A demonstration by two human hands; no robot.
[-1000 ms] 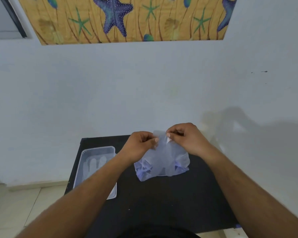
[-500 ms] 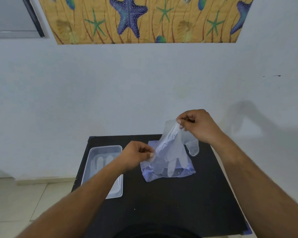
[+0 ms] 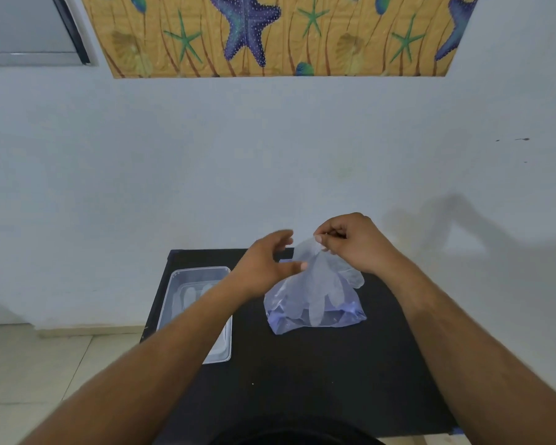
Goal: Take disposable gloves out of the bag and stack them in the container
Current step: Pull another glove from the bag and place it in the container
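A clear disposable glove (image 3: 323, 284) hangs fingers-down from my right hand (image 3: 350, 244), which pinches its cuff above the bag. The bluish see-through plastic bag (image 3: 344, 317) lies on the black table (image 3: 302, 380) with more gloves inside. My left hand (image 3: 267, 268) hovers just left of the hanging glove with fingers spread, its thumb tip touching or nearly touching the glove. A clear rectangular container (image 3: 177, 284) stands at the table's left edge with gloves lying flat in it; my left forearm covers part of it.
The table stands against a pale blue wall (image 3: 270, 155). A starfish-pattern panel (image 3: 270, 33) hangs high on the wall. Tiled floor (image 3: 29, 364) lies beyond the table's left edge.
My left hand let go of the bag and rose with fingers spread beside the glove. My right hand lowered slightly and moved left, still pinching the glove's cuff.
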